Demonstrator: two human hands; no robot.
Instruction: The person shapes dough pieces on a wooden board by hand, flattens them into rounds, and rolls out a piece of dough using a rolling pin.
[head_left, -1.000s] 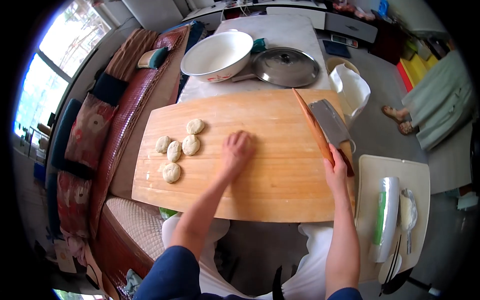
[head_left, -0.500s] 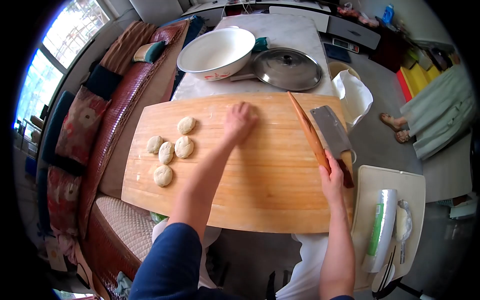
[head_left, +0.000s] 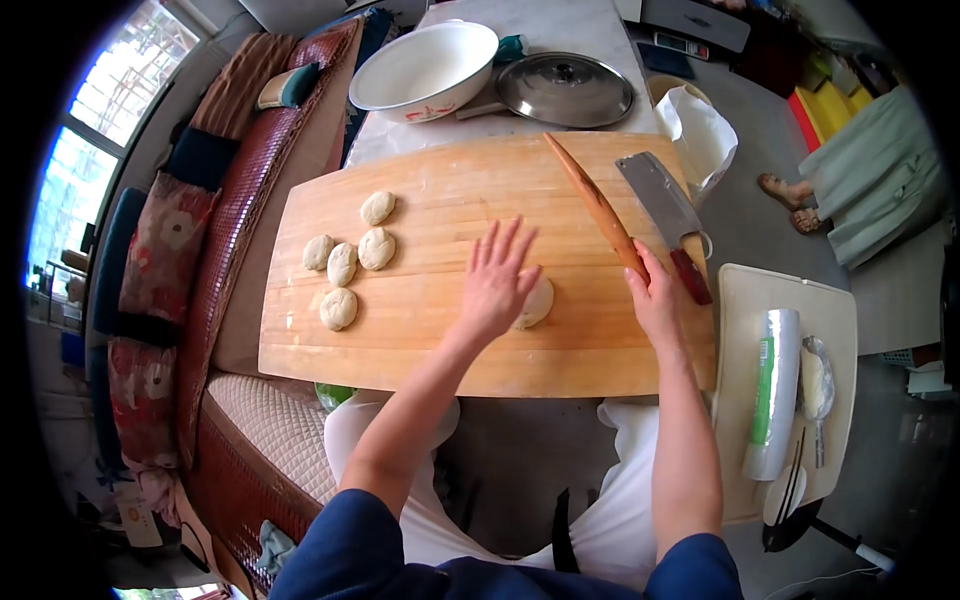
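My left hand is open, fingers spread, over the middle of the wooden board. Just beside its thumb sits a round piece of dough, partly covered by the hand; whether they touch I cannot tell. Wrapped round the near end of a tapered wooden rolling pin, my right hand holds it slanting toward the far side. A cleaver with a dark red handle lies right of the pin. Several dough balls rest on the board's left part.
Beyond the board stand a white enamel basin and a metal pan lid. At the right, a small cream table holds a roll of plastic wrap and chopsticks. A person in a pale green skirt is at far right.
My left hand has come nearer and its fingers have spread; a round of dough now shows beside it. The view has shifted, and my right hand still grips the rolling pin.
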